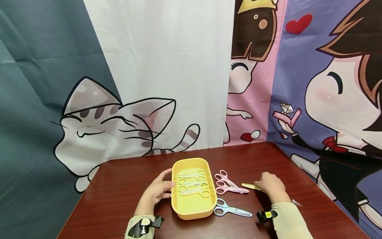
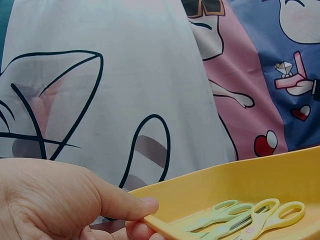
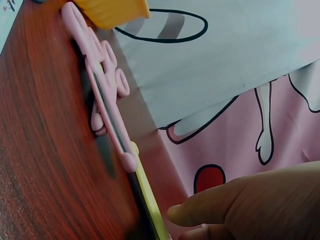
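Note:
My left hand point(image 1: 159, 190) grips the left side of a yellow plastic tray point(image 1: 194, 209), its thumb over the rim. Inside the tray lie several pale yellow and green scissors point(image 1: 193, 182), handles to alternate sides. Arched over a pair of yellow scissors point(image 1: 250, 186), my right hand point(image 1: 271, 185) has its fingers down at them and covers their rear part. In the right wrist view the thumb point(image 3: 192, 210) lies right beside the yellow blade point(image 3: 150, 200); I cannot tell whether the fingers close round it.
Pink scissors point(image 1: 228, 187) lie overlapping to the right of the tray, with blue scissors point(image 1: 232, 209) nearer me. A pale blade tip point(image 1: 296, 202) shows beside the right sleeve. The dark red wooden table point(image 1: 119, 186) ends at a cartoon-printed cloth point(image 1: 167, 66).

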`<state>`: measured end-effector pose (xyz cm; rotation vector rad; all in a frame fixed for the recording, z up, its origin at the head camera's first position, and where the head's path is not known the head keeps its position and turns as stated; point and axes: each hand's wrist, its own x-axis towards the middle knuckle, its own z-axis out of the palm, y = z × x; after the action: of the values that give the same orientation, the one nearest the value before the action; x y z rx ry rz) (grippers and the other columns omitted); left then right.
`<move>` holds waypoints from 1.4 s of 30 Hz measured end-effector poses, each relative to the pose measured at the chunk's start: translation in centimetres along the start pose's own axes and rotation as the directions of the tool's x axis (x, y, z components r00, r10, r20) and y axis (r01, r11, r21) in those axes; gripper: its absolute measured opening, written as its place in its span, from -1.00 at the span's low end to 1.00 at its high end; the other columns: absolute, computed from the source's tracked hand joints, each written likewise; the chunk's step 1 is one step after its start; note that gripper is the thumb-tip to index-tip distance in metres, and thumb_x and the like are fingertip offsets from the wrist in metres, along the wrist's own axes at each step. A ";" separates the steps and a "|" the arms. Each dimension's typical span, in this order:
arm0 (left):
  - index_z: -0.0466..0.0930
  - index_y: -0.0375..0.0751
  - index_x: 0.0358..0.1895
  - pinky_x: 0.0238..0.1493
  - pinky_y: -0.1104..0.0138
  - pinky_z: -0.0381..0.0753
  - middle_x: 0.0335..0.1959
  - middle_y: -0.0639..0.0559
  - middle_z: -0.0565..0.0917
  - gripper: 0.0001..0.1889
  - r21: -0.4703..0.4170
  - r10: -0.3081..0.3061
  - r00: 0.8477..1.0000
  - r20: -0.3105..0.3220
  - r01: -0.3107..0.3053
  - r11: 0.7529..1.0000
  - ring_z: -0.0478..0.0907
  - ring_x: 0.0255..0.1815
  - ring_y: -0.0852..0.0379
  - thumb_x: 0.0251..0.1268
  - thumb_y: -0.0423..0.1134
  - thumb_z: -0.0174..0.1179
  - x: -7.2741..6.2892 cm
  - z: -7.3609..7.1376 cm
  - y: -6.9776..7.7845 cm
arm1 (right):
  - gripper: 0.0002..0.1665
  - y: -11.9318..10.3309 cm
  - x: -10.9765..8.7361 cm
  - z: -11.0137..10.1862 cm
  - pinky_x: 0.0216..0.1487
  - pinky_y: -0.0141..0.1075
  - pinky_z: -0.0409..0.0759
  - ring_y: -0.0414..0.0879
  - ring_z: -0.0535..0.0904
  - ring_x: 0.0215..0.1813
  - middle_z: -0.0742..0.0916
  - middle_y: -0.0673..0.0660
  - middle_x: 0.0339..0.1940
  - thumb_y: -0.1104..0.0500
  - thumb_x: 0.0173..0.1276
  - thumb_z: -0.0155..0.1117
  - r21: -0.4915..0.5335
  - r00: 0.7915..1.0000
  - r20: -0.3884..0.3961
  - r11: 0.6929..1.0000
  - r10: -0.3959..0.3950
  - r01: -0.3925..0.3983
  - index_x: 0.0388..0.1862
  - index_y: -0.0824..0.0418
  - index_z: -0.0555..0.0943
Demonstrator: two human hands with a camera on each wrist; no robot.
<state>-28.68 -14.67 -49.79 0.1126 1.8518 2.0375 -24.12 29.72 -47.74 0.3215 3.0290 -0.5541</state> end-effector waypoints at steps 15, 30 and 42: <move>0.05 0.03 0.42 -0.42 0.15 0.64 -0.06 -0.41 0.51 -0.28 0.014 0.004 1.000 -0.003 -0.004 1.000 0.60 -0.37 -0.02 0.24 -0.43 0.13 0.0 0.1 -0.1 | -0.42 3.8 0.8 0.4 -0.09 0.08 0.45 0.18 0.47 -0.06 0.56 0.28 -0.09 -0.07 0.09 0.38 0.188 0.954 -0.175 0.943 -0.243 0.275 -0.01 0.26 0.51; 0.01 0.06 0.42 -0.43 0.19 0.63 -0.07 -0.38 0.52 -0.27 0.009 -0.003 1.000 0.010 0.003 1.000 0.61 -0.33 -0.05 0.26 -0.42 0.12 0.0 -0.3 -0.3 | -0.15 6.6 -0.5 5.3 0.03 -0.61 0.16 0.09 0.39 0.14 0.53 0.22 0.11 0.02 0.00 0.49 0.366 0.857 -0.400 0.801 -0.324 0.474 0.26 0.21 0.36; 0.02 0.05 0.42 -0.43 0.20 0.63 -0.12 -0.35 0.55 -0.26 0.008 -0.003 1.000 0.015 0.003 1.000 0.57 -0.40 0.03 0.23 -0.45 0.12 0.0 -0.2 -0.1 | -0.34 6.1 0.1 5.8 0.09 -0.71 0.01 0.03 0.43 0.07 0.60 0.12 0.02 0.22 -0.15 0.55 0.168 0.739 -0.480 0.778 -0.472 0.606 0.02 0.23 0.56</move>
<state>-28.77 -14.87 -49.94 0.1269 1.8501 2.0227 -22.89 33.24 -55.32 -0.5675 3.4227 -1.1493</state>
